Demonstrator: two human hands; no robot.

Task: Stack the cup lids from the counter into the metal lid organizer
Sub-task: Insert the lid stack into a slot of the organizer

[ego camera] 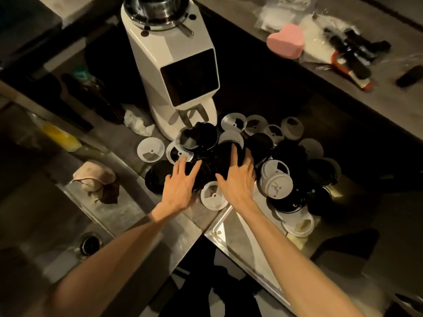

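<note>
A heap of several black and white cup lids point(277, 154) is spread over the counter in front of the white grinder. My left hand point(180, 186) lies flat with spread fingers on black lids point(158, 177) at the heap's left side. My right hand point(238, 179) reaches over a white lid point(212, 195), its fingers curled onto a black lid point(226, 154) in the middle of the heap. I cannot tell whether it grips that lid. A short stack of white lids point(277, 179) sits just right of my right hand. No metal lid organizer is in view.
A white coffee grinder point(180, 72) stands right behind the heap. A crumpled tissue point(137, 124) lies to its left. A steel sink point(75, 227) and a rag point(96, 177) are at the left. A pink heart-shaped box point(286, 41) and packets lie on the far counter.
</note>
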